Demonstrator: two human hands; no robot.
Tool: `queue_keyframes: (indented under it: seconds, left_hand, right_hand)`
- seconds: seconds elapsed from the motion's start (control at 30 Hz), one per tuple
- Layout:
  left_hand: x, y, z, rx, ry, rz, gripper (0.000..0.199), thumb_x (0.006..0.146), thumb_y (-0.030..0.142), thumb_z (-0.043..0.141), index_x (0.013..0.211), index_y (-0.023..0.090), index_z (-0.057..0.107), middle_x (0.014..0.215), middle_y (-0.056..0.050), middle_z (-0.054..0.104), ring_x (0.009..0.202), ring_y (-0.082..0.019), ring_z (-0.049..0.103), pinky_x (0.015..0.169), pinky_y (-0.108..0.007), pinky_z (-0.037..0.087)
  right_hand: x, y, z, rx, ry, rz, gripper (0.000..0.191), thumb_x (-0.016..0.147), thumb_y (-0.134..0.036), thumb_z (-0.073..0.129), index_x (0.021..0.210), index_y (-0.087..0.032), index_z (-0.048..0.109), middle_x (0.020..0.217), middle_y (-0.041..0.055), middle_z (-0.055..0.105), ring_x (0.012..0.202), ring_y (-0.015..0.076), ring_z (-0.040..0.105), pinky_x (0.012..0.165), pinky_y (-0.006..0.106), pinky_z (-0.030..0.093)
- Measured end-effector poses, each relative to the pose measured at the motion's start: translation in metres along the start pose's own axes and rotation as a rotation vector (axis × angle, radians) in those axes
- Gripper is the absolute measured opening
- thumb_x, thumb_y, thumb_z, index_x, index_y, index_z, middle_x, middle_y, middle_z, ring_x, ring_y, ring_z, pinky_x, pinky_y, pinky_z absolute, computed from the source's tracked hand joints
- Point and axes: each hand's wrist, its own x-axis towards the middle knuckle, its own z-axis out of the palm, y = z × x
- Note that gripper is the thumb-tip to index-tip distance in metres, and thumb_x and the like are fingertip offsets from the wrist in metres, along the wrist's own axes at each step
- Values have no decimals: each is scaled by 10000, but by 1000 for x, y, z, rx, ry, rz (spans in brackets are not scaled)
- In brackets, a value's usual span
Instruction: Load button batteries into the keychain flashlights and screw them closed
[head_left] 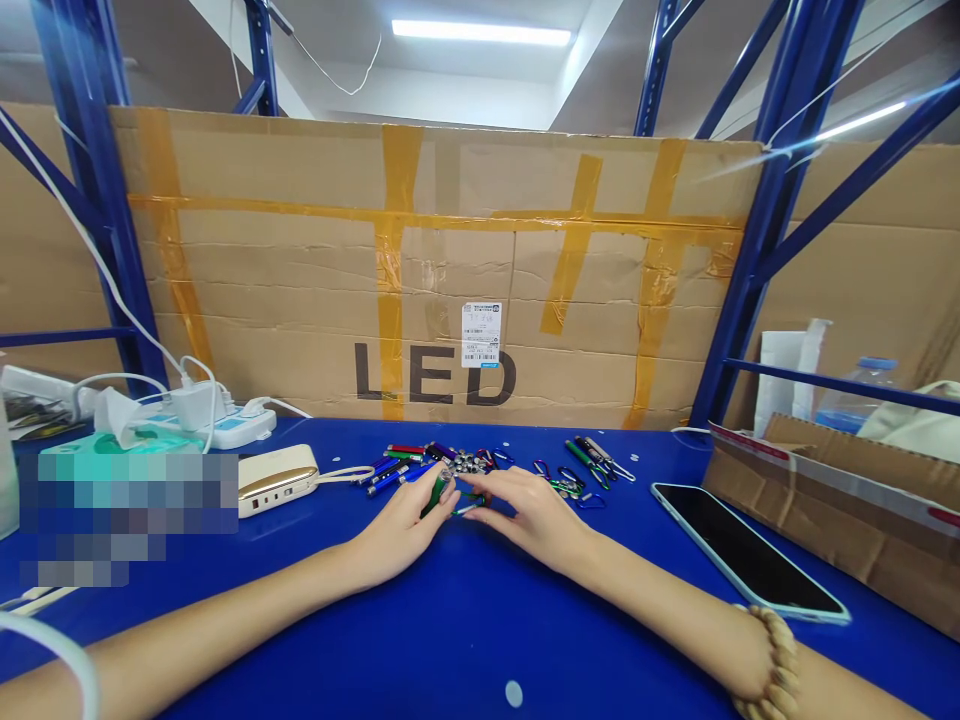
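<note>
My left hand is closed around a small green metal tube with a silver end, which looks like a mini flashlight. Thumb and fingers of my right hand pinch a green carabiner clip close to the tube's end. Whether clip and tube are joined I cannot tell. Just beyond my left hand lies a pile of blue, red, green and black tubes. Small silver parts are heaped behind my fingertips. Several loose coloured carabiners lie past my right hand, with tubes bearing clips behind them.
A cream power bank with a strap and a white power strip with cables stand at left. On the right are a phone and an open cardboard box. A large taped carton walls off the back of the blue table.
</note>
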Motion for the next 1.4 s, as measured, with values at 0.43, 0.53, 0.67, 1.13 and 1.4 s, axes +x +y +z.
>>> queue_keyframes:
  seconds: [0.43, 0.53, 0.67, 1.13, 1.4]
  left_hand:
    - [-1, -1, 1, 114, -8, 162, 195, 879, 307, 310, 715, 202, 315, 663, 31, 397, 599, -114, 360, 587, -250, 340]
    - [-1, -1, 1, 103, -10, 164, 195, 883, 316, 300, 726, 203, 319, 677, 28, 401, 605, -115, 360, 591, -252, 343]
    - [-3, -2, 1, 110, 17, 122, 224, 886, 372, 309, 736, 206, 326, 673, 32, 417, 603, -116, 373, 591, -251, 350]
    - [-7, 6, 1, 157, -63, 95, 244, 925, 358, 237, 987, 230, 435, 945, -21, 593, 871, -180, 567, 755, -285, 418]
    - [-7, 11, 1, 256, -88, 31, 240, 918, 366, 216, 928, 216, 403, 879, -51, 593, 791, -210, 574, 706, -319, 427]
  right_hand:
    - [1, -6, 7, -262, -64, -143, 296, 919, -235, 344, 787, -131, 587, 615, 30, 540, 523, 121, 466, 561, 248, 371]
    - [3, -8, 8, -209, -33, -110, 301, 910, -193, 349, 699, -143, 558, 578, 2, 485, 510, 107, 429, 549, 233, 354]
    - [4, -10, 6, -123, 12, -67, 311, 902, -189, 362, 649, -150, 539, 558, -12, 446, 504, 102, 392, 543, 228, 353]
    - [5, -12, 0, -95, 292, 75, 280, 907, -207, 371, 725, -151, 577, 592, -5, 490, 539, 100, 412, 581, 230, 372]
    - [2, -10, 5, -36, 206, 154, 267, 900, -224, 395, 699, -161, 560, 589, -13, 464, 533, 102, 412, 532, 229, 346]
